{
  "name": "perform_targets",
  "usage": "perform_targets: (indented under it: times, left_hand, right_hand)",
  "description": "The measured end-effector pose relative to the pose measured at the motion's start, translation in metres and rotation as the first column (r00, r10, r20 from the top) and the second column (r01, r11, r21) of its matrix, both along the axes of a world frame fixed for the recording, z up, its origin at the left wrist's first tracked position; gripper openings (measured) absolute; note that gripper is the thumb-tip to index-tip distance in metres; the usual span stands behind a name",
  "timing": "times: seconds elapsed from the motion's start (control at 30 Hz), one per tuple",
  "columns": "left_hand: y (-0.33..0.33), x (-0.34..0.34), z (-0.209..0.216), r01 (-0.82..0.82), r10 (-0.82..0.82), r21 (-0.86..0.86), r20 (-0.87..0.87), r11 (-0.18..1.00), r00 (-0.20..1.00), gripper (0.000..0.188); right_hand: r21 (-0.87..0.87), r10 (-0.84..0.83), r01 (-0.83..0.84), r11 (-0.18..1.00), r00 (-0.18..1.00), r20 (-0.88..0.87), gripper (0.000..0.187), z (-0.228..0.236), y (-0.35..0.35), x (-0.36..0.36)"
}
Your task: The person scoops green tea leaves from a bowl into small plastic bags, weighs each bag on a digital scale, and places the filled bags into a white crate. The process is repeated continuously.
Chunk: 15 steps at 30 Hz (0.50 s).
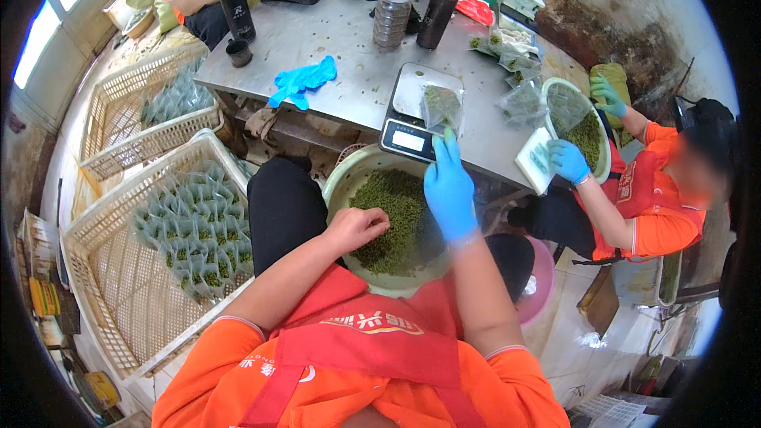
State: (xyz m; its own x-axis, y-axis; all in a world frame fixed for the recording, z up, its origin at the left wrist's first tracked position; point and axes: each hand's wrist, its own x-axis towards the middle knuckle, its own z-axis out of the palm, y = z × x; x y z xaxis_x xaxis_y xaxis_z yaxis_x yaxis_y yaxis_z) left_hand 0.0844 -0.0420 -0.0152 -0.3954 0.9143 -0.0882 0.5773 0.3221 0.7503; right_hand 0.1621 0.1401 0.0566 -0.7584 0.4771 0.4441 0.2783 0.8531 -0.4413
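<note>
A pale green bowl [339,182] of loose green tea leaves rests on my lap. My bare left hand [358,227] dips into the leaves, fingers curled as if pinching some. My right hand [449,189], in a blue glove, stretches flat over the bowl toward the digital scale [412,139] on the metal table's edge. A small clear bag [441,108] holding green leaves stands on the scale's pan, just beyond my right fingertips.
White plastic crates [111,269] with several filled clear bags stand at my left. A person at the right, in blue gloves, holds a green bowl [602,160]. A spare blue glove [303,81], flasks [236,5] and filled bags lie on the steel table [349,47]. Another person sits at the far end.
</note>
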Motion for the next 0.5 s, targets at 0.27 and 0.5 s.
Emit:
perform_targets:
  times: [0.27,0.5]
  left_hand:
    - [0.001,0.0,-0.003,0.014,-0.013,0.063,-0.025,0.998,1.0,0.022]
    - [0.008,0.002,-0.01,-0.175,0.114,0.187,0.296,0.967,0.948,0.022]
  right_hand:
    - [-0.032,-0.181,0.185,0.982,0.979,0.095,0.035,-0.03,0.044,-0.053]
    - [-0.375,-0.099,-0.036,0.926,0.937,-0.334,0.017,-0.036,-0.004,0.005]
